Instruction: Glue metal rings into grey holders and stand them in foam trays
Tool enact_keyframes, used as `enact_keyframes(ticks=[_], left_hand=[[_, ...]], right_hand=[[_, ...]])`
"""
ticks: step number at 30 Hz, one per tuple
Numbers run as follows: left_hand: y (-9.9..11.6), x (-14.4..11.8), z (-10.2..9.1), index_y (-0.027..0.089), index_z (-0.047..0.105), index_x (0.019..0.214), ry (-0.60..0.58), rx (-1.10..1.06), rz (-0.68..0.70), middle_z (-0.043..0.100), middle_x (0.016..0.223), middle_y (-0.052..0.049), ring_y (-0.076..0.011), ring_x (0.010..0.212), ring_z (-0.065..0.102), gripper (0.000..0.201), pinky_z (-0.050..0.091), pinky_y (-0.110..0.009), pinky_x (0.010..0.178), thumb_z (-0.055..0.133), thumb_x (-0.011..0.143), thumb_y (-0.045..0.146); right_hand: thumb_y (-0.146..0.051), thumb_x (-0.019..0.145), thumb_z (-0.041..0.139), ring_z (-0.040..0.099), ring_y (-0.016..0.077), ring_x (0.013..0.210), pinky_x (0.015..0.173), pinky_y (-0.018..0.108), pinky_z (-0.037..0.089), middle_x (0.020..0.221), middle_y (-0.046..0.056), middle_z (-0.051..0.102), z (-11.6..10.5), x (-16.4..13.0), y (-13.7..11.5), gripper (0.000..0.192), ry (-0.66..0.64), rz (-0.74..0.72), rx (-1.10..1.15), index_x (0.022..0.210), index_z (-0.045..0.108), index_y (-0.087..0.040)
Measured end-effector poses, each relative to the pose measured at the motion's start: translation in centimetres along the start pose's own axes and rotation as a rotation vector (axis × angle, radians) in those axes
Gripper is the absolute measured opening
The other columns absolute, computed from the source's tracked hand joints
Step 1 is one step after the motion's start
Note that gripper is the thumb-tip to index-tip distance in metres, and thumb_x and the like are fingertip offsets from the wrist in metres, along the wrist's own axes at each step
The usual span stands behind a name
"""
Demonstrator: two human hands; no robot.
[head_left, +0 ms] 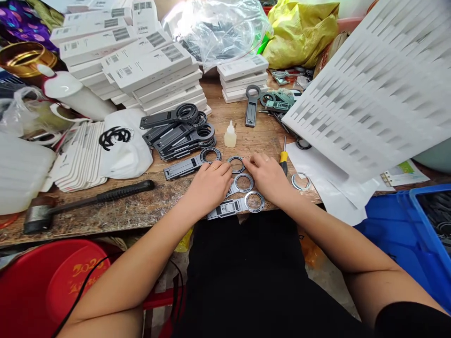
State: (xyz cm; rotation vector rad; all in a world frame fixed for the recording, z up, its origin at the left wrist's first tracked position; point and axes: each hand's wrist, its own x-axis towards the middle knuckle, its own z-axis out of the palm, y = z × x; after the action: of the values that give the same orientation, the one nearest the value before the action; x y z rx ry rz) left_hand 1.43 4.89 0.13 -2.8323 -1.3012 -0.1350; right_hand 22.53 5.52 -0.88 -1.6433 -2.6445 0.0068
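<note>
At the near edge of the wooden table [116, 213], we are resting both hands beside a small metal ring [236, 164] lying flat between our fingertips, with two ring-ended holders [243, 184] just below it. Our left hand [210, 185] and right hand [268, 177] are lying loosely curled, touching the ring's sides without pinching it. A glue bottle [230, 135], a stack of dark holders [179, 130] and a hammer [81, 204] are sitting farther out.

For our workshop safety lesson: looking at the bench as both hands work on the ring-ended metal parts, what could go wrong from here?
1. The nearest ring part lies at the bench's front edge; a nudge from the left hand or right hand might drop it.
2. The small glue bottle stands just beyond the hands and could tip.
3. The hammer lies near the left forearm and may get knocked.
</note>
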Motion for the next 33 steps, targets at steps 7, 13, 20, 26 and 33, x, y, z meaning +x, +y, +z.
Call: enact_keyframes(ticks=[7, 13, 20, 26, 33], left_hand=[[-0.3, 0.2, 0.0, 0.010, 0.072, 0.128, -0.049, -0.033, 0.040, 0.073, 0.134, -0.017, -0.0326, 0.121, 0.065, 0.033, 0.054, -0.048, 0.101, 0.051, 0.109, 0.027], [-0.5, -0.1, 0.4, 0.009, 0.069, 0.133, -0.050, -0.058, 0.043, 0.069, 0.142, -0.019, -0.0334, 0.127, 0.063, 0.036, 0.054, -0.048, 0.106, 0.050, 0.108, 0.026], [0.0, -0.2, 0.0, 0.012, 0.070, 0.130, -0.060, 0.004, 0.024, 0.070, 0.137, -0.018, -0.0335, 0.124, 0.064, 0.034, 0.055, -0.046, 0.098, 0.048, 0.108, 0.027], [0.4, 1.1, -0.6, 0.014, 0.075, 0.116, -0.131, 0.033, -0.054, 0.076, 0.121, -0.017, -0.0332, 0.110, 0.070, 0.031, 0.057, -0.042, 0.088, 0.047, 0.105, 0.019], [1.0, 3.1, -1.0, 0.016, 0.068, 0.116, -0.075, 0.149, -0.121, 0.078, 0.098, -0.017, -0.0370, 0.099, 0.072, 0.026, 0.058, -0.043, 0.081, 0.058, 0.093, 0.013]], right_hand=[[-0.014, 0.110, 0.030, 0.055, 0.0326, 0.120, 0.089, 0.044, 0.038, 0.136, 0.022, 0.065, -1.0, -1.1, -0.6, 0.054, -0.102, -0.043, -0.188, 0.161, 0.048, -0.011], [-0.017, 0.109, 0.033, 0.052, 0.0346, 0.127, 0.093, 0.045, 0.036, 0.144, 0.021, 0.061, -2.1, -0.5, 0.6, 0.056, -0.143, -0.017, -0.119, 0.162, 0.049, -0.022], [-0.017, 0.108, 0.028, 0.050, 0.0365, 0.130, 0.099, 0.049, 0.037, 0.153, 0.023, 0.055, -1.7, -0.7, -0.2, 0.061, -0.134, 0.000, -0.160, 0.167, 0.041, -0.018], [-0.020, 0.109, 0.031, 0.050, 0.0366, 0.135, 0.102, 0.050, 0.039, 0.152, 0.023, 0.055, -1.9, -0.8, -0.2, 0.060, -0.142, 0.043, -0.069, 0.168, 0.041, -0.024], [-0.016, 0.105, 0.046, 0.058, 0.0314, 0.129, 0.108, 0.045, 0.046, 0.142, 0.020, 0.061, -1.7, -1.6, 0.5, 0.059, 0.032, 0.195, 0.307, 0.164, 0.048, -0.019]])
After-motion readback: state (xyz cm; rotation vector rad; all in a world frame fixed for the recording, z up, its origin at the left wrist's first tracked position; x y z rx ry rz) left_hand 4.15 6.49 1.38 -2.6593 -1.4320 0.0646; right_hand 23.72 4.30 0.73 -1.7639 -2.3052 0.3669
